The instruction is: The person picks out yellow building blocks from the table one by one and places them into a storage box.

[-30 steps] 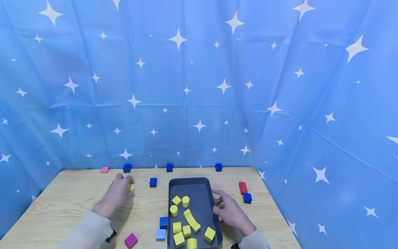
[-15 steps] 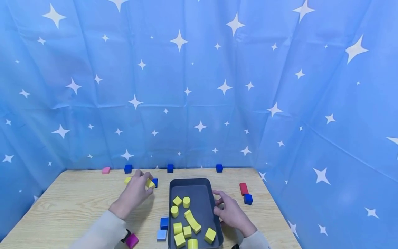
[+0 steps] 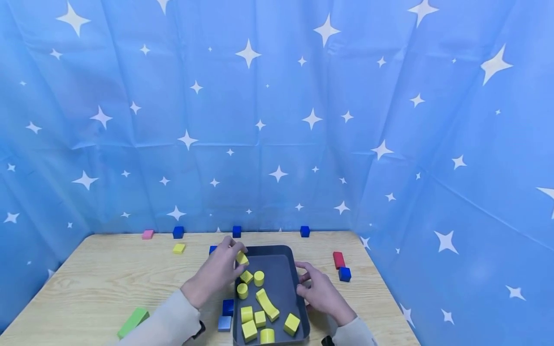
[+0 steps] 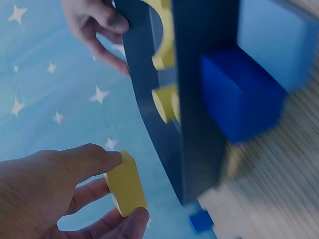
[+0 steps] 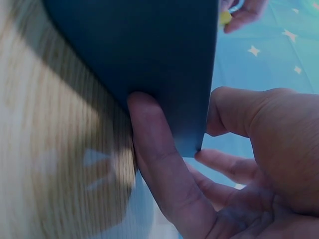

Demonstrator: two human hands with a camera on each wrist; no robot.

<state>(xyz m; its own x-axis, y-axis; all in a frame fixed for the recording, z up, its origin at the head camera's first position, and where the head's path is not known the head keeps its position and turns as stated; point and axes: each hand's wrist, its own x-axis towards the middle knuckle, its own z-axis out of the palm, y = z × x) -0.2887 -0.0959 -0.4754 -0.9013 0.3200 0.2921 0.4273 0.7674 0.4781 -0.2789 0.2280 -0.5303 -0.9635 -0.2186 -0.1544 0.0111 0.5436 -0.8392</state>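
My left hand pinches a yellow block between thumb and fingertips. It is over the far left corner of a dark grey tray. Inside the tray lie several yellow pieces, including a cylinder, a curved block and a cube. At the tray's right side is my right hand. Its thumb is at the rim and one finger lies against the outer wall. Another yellow block lies on the table, left of the tray.
Beside the tray's left wall are a dark blue block and a light blue one. Blue cubes, a pink block and a red block lie farther out. A green block is near my left sleeve. A starry curtain stands behind.
My left hand has moved right from the table's far left to the tray's corner, carrying the yellow block. A second yellow block and a green block have come into view. My right hand stays put.
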